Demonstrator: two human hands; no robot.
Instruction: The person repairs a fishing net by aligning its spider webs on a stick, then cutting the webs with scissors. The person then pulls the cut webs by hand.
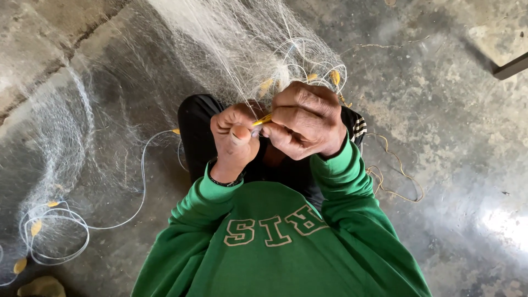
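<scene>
You are working on a white fishing net (242, 44) with both hands.
Your left hand (235, 137) is pinching the fine threads, and your right hand (305, 121) is squeezing a small yellow tool (263, 119) against them, right above your knees. Most of the net is lying piled on the floor (451, 121), so lots is probably left. No boxes or baskets are showing. White cord (60, 231) with yellow floats (36, 226) is curling nearby.
</scene>
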